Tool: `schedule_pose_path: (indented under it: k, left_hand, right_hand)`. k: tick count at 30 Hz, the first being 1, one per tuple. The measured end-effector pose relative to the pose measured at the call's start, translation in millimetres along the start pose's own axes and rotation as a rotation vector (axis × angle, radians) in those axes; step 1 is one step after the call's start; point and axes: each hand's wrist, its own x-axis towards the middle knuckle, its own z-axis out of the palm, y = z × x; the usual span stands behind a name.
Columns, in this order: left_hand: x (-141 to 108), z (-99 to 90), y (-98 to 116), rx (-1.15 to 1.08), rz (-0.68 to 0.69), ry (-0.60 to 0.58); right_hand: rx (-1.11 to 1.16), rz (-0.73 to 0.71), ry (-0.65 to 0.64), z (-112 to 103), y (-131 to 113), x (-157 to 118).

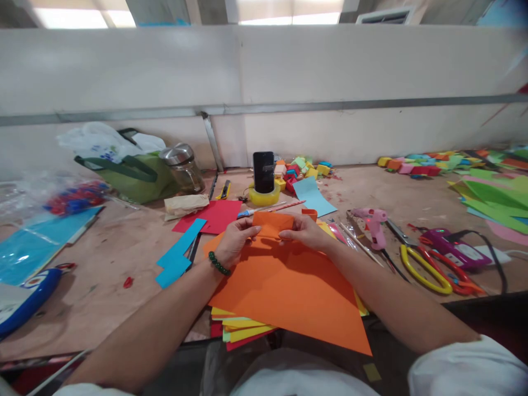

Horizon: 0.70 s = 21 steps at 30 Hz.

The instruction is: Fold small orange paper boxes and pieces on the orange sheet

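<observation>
Between my two hands is a small folded piece of orange paper (273,224), raised over a stack of coloured sheets. My left hand (237,242) pinches its left end, and a green bead bracelet circles that wrist. At the right end, my right hand (306,234) grips the same piece with thumb and fingers. Beneath them lies a large orange sheet (292,297) on top of yellow, green and red sheets (247,333). Another small orange folded strip (309,213) shows just behind my right hand.
A phone (264,171) stands upright on a yellow tape roll (264,196), near small paper boxes (303,168). To the right lie a pink glue gun (373,225), scissors (424,269) and a purple power strip (456,250). Blue strips (179,256), a cutter (225,190) and a jar (183,168) are left.
</observation>
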Motion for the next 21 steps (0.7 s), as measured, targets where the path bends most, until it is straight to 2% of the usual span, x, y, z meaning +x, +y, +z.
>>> schedule_pose_path:
  k: [10, 17, 21]
  left_hand:
    - [-1.8, 0.6, 3.7, 0.000, -0.034, -0.021]
    - [-0.1, -0.7, 0.4, 0.060, -0.126, -0.032]
    - [0.9, -1.4, -1.3, 0.073, -0.083, -0.038]
  right_hand:
    - [-0.011, 0.007, -0.021, 0.9, -6.4, -3.4]
    - [-0.031, 0.042, 0.059, 1.6, -2.5, -1.3]
    - [-0.039, 0.028, 0.081, 1.0, -1.8, -1.3]
